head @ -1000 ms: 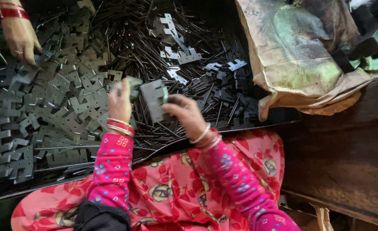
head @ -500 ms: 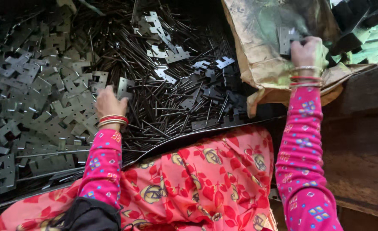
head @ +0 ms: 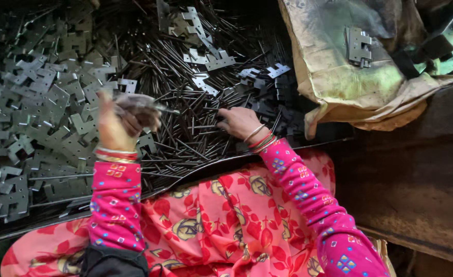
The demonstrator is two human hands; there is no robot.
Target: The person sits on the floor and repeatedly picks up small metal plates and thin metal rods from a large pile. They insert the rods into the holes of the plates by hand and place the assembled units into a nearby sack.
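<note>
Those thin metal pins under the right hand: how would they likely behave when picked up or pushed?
The pins look straight and thin, so probably stiff and apt to roll when pushed. Heaped criss-cross, several may drag along together. They look smooth, so one could slip from the right hand.

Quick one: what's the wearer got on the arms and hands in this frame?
Both hands are bare, no gloves. Left hand has a stack of red and gold bangles at the wrist. Right hand has thin metal bangles, silver-toned with some darker ones. Both arms wear long bright pink sleeves printed with small blue, yellow and white diamond-like motifs, reaching the wrists.
</note>
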